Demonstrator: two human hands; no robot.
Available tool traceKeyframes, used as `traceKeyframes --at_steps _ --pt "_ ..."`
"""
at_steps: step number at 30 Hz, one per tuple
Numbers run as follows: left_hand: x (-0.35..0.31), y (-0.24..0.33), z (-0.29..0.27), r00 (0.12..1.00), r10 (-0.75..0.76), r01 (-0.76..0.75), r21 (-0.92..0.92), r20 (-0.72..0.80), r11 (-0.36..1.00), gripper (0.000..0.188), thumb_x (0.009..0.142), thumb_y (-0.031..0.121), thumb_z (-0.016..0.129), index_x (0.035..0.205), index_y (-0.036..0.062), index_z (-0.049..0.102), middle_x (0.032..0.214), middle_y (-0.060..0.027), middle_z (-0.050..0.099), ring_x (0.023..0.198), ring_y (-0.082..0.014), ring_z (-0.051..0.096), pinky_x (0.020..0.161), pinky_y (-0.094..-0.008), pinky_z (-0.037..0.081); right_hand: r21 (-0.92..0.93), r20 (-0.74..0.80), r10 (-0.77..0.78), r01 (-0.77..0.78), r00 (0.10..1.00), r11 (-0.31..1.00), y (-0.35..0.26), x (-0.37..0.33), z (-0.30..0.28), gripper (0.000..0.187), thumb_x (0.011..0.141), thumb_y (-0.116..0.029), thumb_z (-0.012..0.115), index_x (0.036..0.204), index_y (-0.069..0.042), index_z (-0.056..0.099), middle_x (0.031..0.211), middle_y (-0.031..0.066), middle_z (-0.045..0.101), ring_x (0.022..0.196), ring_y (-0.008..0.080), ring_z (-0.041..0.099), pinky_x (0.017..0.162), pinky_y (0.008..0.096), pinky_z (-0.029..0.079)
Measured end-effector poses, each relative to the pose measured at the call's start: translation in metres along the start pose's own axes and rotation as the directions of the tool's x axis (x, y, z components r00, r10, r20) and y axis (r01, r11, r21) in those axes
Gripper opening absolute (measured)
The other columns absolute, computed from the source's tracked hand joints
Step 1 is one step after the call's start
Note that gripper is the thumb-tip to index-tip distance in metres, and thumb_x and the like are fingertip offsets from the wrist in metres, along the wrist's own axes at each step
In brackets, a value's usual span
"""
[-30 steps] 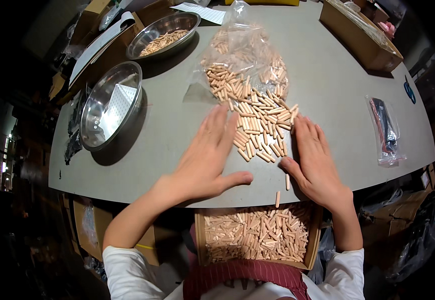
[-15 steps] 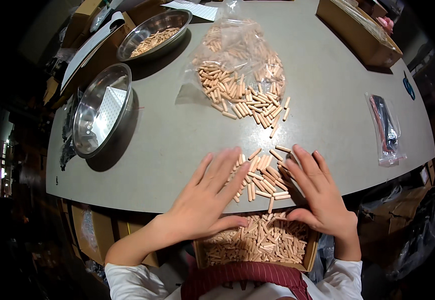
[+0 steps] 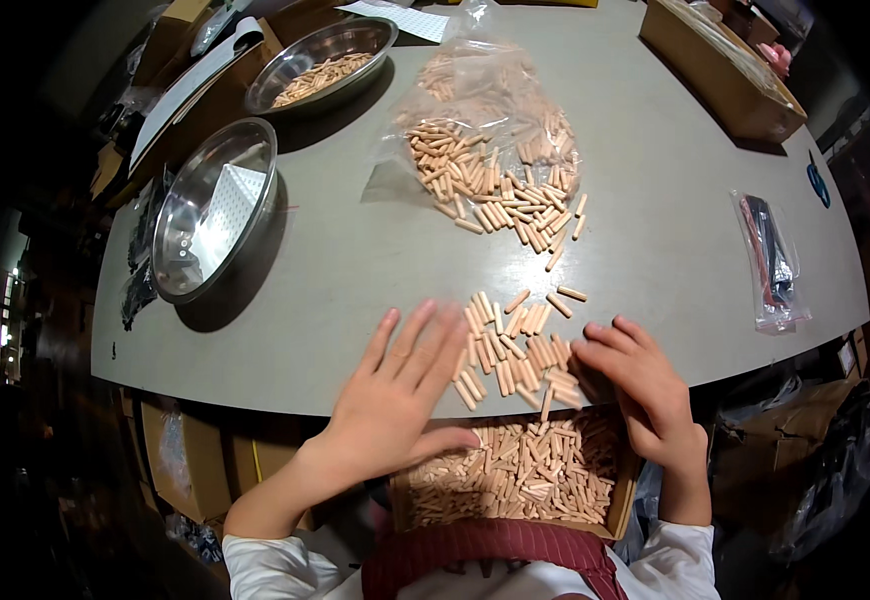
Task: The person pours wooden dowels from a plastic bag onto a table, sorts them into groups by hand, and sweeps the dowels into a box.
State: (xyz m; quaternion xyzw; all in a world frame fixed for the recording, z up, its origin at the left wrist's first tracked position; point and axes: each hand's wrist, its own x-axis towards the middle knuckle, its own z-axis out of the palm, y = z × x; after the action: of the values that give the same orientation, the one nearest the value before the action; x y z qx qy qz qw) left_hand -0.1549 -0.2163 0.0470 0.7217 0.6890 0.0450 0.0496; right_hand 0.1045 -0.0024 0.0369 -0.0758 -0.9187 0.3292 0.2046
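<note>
1. In the head view, a gray worktop [image 3: 345, 265] stands in a dim, cluttered room; a cardboard box [image 3: 627, 490] of wooden dowels sits below its near edge.
2. A cluster of loose dowels [image 3: 505, 348] lies on the worktop between the hands, close to that edge; others lie in and before the clear plastic bag [image 3: 475, 90] farther back.
3. The left hand [image 3: 380, 400] is back-up beside the cluster, its grip apart: fingers a little spread, thumb over the box, no dowel clamped.
4. The right hand [image 3: 650, 390] is at the other side, fingers bent; its underside is hidden, so I cannot tell whether its grip closes on anything.
5. To guide loose dowels well, I would keep both hands low and the fingers together, since gaps could let some slip through.
6. A gentle, even push should limit rolling and scattering near the edge.
</note>
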Motion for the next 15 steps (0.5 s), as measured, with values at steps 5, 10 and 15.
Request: traceKeyframes --at_steps 5,10,15 --pt "0.003 -0.007 -0.006 0.986 0.155 -0.148 -0.097 0.065 0.984 0.120 0.088 0.077 0.064 0.162 -0.0118 0.030 0.169 -0.0322 0.031 0.159 -0.0477 0.028 0.131 -0.0575 0.017 0.213 -0.068 0.099 -0.082 0.993 0.974 0.005 0.000 0.001 0.062 0.084 0.015 0.049 0.143 0.005 0.061 0.143 0.0241 0.065 0.138 0.0385 0.062 0.123 0.0526 0.039" --pt "0.036 -0.025 0.000 0.998 0.047 -0.054 -0.167 -0.045 0.985 0.122 0.091 0.078 0.060 0.163 -0.0130 0.021 0.169 -0.0395 0.022 0.161 -0.0503 0.020 0.132 -0.0566 0.014 0.112 -0.106 0.206 -0.194 0.973 0.974 0.010 0.031 0.015 0.066 0.095 0.007 0.052 0.160 0.004 0.039 0.154 0.0267 0.053 0.145 0.0448 0.048 0.125 0.0476 0.034" --pt "0.054 -0.016 -0.002 0.988 0.156 -0.157 -0.119 -0.022 0.980 0.111 0.099 0.074 0.051 0.165 -0.0095 0.021 0.171 -0.0304 0.027 0.162 -0.0438 0.022 0.133 -0.0546 0.015 0.251 0.081 0.107 -0.124 0.991 0.960 0.014 0.039 0.021 0.072 0.094 0.009 0.051 0.164 0.003 0.032 0.156 0.0269 0.052 0.148 0.0401 0.049 0.126 0.0443 0.033"
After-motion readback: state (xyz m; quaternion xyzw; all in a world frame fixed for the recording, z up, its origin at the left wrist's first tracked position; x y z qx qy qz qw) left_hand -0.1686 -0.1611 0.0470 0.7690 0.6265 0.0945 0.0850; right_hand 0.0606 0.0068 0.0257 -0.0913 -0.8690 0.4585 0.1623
